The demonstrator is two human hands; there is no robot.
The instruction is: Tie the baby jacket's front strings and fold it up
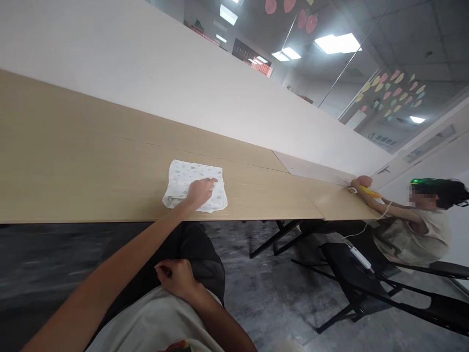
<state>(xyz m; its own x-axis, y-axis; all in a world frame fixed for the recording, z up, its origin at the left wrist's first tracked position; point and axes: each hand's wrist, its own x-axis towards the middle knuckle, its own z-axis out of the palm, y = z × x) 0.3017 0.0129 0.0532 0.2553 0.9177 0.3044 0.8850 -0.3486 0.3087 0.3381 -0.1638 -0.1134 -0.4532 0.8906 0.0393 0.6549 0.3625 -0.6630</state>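
A white cloth [194, 172] with a small grey print lies folded on the wooden table, near its front edge. Its lower left edge is puffed up in a fold. My left hand [201, 192] rests on the right half of the cloth, palm down, with at least one finger stretched toward its right edge. The undersides of those fingers are hidden. In my lap, away from the table, my right hand [178, 277] lies curled into a loose fist, and nothing shows inside it.
The long table [91, 161] runs along a white partition [176, 88]. Another person [414, 230] sits at its far right end, handling a doll-like thing [364, 182]. Black folding chairs [340, 269] stand at right, one holding a white power strip [361, 257] with a cable.
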